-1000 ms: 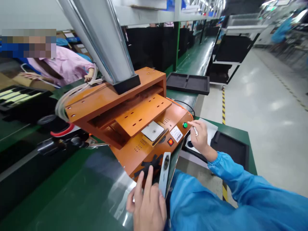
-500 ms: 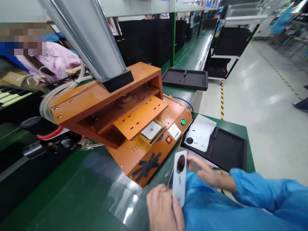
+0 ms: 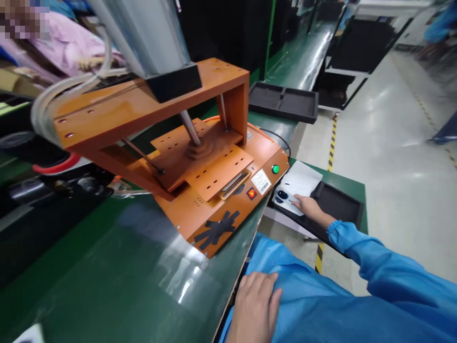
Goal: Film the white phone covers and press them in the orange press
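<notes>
My right hand (image 3: 310, 208) pinches the near end of a white phone back panel (image 3: 290, 202) with a dark round camera ring, over the left part of a black tray (image 3: 344, 202). White sheet material (image 3: 305, 176) lies in that tray. My left hand (image 3: 255, 305) rests palm down at the table's edge, by the blue gown, with its fingers extended and nothing visible in it. An orange press (image 3: 228, 166) stands ahead, its plate lowered over a holder (image 3: 236, 185), which hides most of what lies there.
A second black tray (image 3: 283, 102) lies behind the press. Clear hoses and a metal cylinder (image 3: 143, 38) rise at the upper left. A person in pink (image 3: 67, 40) sits across the table. A black rack (image 3: 360, 47) stands beyond the aisle.
The press plate has come down over the holder. My right hand has carried the white panel from my left hand to the tray. My left hand has let go of it and lies flat.
</notes>
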The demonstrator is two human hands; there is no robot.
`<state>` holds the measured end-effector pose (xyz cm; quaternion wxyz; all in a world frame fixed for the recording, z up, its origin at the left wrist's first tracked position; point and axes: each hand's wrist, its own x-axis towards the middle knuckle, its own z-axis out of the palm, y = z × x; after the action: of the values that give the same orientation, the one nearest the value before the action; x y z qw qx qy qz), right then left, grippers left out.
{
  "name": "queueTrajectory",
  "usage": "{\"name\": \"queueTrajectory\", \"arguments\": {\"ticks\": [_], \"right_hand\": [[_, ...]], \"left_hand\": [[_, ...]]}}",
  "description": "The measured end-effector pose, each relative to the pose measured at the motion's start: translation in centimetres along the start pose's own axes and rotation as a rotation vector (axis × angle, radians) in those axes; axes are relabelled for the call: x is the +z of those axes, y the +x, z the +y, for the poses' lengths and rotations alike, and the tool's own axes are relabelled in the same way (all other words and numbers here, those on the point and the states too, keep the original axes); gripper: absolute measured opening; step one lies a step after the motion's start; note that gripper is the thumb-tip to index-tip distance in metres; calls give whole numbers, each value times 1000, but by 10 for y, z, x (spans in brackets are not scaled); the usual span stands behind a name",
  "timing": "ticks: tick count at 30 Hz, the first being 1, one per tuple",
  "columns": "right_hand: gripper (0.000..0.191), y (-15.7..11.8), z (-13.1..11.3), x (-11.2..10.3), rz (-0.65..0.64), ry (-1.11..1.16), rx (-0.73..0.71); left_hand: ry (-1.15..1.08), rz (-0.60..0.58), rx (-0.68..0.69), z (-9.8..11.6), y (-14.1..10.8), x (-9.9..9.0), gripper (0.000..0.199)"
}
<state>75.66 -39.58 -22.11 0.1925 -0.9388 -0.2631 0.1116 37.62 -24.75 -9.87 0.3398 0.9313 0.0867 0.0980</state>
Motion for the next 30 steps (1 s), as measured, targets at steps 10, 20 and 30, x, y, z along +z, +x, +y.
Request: {"name": "queueTrajectory", "arguments": {"ticks": [10, 20, 30], "right_hand": [[59, 25, 0, 15, 203, -202, -476], [17, -97, -174, 15, -15, 136, -1504], [13, -144, -389, 35, -156, 107, -1419]], "left_hand": [[-246, 102, -234, 5, -46, -32, 20], [285, 685, -656, -127, -52, -119, 31], [285, 656, -751, -126, -80, -105, 27]]}}
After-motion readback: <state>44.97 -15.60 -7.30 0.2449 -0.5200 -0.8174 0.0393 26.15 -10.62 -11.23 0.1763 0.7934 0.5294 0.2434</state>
